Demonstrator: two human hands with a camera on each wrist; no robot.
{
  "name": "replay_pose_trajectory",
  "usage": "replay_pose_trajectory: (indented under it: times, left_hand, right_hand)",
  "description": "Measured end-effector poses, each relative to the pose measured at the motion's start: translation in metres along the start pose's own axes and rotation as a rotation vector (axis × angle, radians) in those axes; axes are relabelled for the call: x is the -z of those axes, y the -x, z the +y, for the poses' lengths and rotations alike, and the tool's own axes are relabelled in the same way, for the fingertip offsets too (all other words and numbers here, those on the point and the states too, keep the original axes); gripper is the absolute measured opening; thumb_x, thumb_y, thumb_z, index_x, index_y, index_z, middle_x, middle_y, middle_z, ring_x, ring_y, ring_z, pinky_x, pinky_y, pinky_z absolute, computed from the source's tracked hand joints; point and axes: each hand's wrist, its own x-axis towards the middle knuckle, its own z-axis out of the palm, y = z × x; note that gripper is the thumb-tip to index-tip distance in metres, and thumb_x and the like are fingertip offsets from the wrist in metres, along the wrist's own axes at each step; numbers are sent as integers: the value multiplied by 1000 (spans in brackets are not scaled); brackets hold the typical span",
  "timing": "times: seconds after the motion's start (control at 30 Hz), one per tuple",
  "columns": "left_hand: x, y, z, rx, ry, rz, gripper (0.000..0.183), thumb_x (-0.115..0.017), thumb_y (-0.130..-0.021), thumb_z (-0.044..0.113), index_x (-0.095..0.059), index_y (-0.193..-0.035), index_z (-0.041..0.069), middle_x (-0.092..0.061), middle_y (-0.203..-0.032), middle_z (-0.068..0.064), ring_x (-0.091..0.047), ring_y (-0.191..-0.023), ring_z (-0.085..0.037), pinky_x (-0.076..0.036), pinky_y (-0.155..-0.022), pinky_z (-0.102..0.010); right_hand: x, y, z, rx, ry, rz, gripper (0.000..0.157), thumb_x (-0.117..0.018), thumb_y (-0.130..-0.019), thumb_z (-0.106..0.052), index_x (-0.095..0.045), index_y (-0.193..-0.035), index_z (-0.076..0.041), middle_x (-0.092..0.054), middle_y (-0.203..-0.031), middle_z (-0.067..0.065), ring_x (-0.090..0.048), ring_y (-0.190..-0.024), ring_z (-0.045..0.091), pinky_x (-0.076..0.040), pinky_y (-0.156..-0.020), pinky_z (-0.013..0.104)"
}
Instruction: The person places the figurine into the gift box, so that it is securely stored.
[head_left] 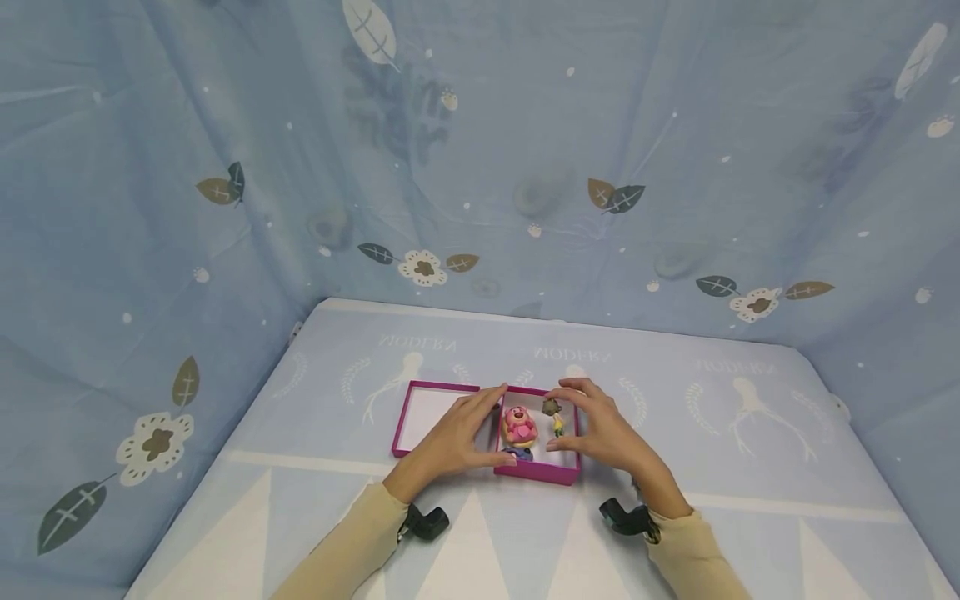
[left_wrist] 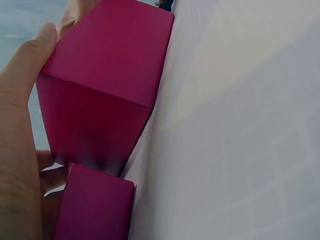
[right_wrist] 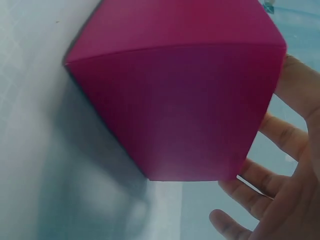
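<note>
A magenta box (head_left: 536, 471) with a pale inside holds several small toys. A pink bear figure (head_left: 519, 425) lies at its left, with a blue piece (head_left: 517, 454) just below. Toward the right is a small figure (head_left: 557, 419) with brown hair and a yellow lower body. My left hand (head_left: 457, 433) arches over the box's left side, thumb over the front wall, no toy gripped. My right hand (head_left: 603, 429) spans the right side, its thumb and fingertips spread at either end of the small figure. In the right wrist view its fingers reach past the box's side wall (right_wrist: 175, 110).
A shallow magenta lid (head_left: 427, 417) with a white inside lies left of the box, partly covered by my left hand. A pale blue patterned cloth (head_left: 675, 400) covers the table. Blue cloth walls (head_left: 487, 167) rise behind and at both sides.
</note>
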Motion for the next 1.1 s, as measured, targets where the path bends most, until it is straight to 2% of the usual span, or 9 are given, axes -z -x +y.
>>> replay_pose_trajectory:
  times: [0.37,0.63,0.77,0.97,1.1]
  left_hand:
    - [1,1,1,-1,8,1,109,-64,-74,76,-20,-158,20,-32,-159,0,-39,-140,-27,-37,-113,-50]
    - [0,0,1,5,12,0,109,-64,-74,77,-18,-158,25,-32,-159,1,-39,-140,-26,-36,-113,-49]
    - [0,0,1,-1,7,6,109,-65,-74,76,-19,-158,23,-33,-159,0,-39,-139,-26,-36,-114,-48]
    - [1,0,3,20,17,-4,110,-67,-73,74,-19,-158,22,-32,-159,1,-38,-140,-25,-34,-115,-48]
    - [1,0,3,21,29,-9,110,-66,-74,74,-18,-158,24,-32,-160,-1,-38,-141,-26,-34,-115,-49]
  right_hand:
    - [-11,-4,4,-41,57,-44,72,-89,-68,-40,-61,-131,-18,-47,-141,17,-46,-126,44,-36,-100,71]
    - [-10,-6,4,-48,65,-68,70,-89,-68,-40,-62,-128,-17,-49,-138,18,-49,-124,43,-38,-99,70]
    - [-9,-7,3,-66,57,-80,68,-89,-68,-37,-63,-127,-15,-50,-138,19,-48,-124,44,-38,-100,69]
    - [-9,-9,-2,-133,108,-97,66,-90,-67,-37,-65,-125,-18,-44,-146,20,-45,-127,47,-34,-100,73]
    - [-10,-10,-4,-186,88,-108,67,-90,-67,-34,-65,-126,-19,-40,-148,22,-42,-131,49,-33,-101,74]
